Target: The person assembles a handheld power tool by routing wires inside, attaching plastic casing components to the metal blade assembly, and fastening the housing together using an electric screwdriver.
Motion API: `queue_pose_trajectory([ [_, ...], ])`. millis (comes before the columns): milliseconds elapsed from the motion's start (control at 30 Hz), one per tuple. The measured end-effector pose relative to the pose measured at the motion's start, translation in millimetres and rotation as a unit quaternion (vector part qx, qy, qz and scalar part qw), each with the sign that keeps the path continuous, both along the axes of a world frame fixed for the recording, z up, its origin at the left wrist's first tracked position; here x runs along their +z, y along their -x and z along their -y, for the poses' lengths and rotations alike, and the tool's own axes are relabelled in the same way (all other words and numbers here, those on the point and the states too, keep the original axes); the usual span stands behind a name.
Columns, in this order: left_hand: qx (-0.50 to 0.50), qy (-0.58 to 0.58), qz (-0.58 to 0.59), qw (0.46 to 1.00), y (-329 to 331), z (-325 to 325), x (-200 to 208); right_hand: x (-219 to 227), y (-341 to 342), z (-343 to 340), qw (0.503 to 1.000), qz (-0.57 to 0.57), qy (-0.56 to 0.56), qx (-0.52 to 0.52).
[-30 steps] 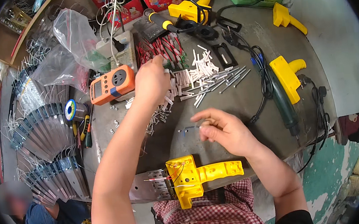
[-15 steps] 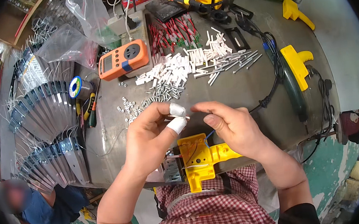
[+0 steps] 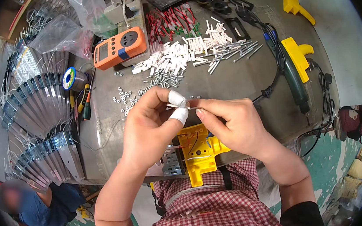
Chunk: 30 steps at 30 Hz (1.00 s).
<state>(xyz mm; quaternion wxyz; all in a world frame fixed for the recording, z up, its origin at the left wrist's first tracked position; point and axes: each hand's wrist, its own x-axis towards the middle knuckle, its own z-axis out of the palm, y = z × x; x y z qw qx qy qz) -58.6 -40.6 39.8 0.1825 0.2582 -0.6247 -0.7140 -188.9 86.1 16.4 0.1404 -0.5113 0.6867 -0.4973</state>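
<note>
My left hand [image 3: 149, 123], with white tape on its thumb and forefinger, pinches a thin white wire-like piece. The fingertips of my right hand [image 3: 232, 121] close on the other end of this piece, just right of the taped fingers. What the piece is exactly is too small to make out. Below both hands lies an open yellow plastic housing half [image 3: 200, 166] with thin red and blue wires inside. A perforated metal plate [image 3: 173, 161] sits against its left side, at the table's near edge.
White sleeves [image 3: 162, 58], screws [image 3: 166, 78], small nuts [image 3: 124, 100] and long metal pins [image 3: 238, 50] lie beyond my hands. An orange meter [image 3: 119, 49] and solder spool [image 3: 75, 79] stand left. Fanned metal blades [image 3: 30, 106] fill the far left. A dark green electric screwdriver [image 3: 292, 81] lies right.
My right hand's fingertips have moved in to the left hand's and closed on the thin piece. The view has shifted slightly, and the housing stays below the hands.
</note>
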Motion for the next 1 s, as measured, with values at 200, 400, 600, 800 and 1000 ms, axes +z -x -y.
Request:
queue_pose_trajectory([
  [200,0.012,0.25,-0.003,0.968,0,-8,-9,4,-1,-1,0.999,-0.018,-0.034,0.006],
  [400,-0.031,0.286,0.02,0.958,0,-2,-8,18,15,-8,0.994,0.008,-0.083,0.066],
  [600,-0.078,0.26,0.073,0.96,8,-6,7,16,27,-12,0.983,0.099,-0.091,0.128],
  [800,-0.115,0.389,0.128,0.905,25,-10,14,8,40,-18,0.964,0.171,-0.141,0.148],
  [1000,-0.112,0.354,0.145,0.917,33,-11,12,-8,38,-24,0.985,0.16,-0.037,0.061],
])
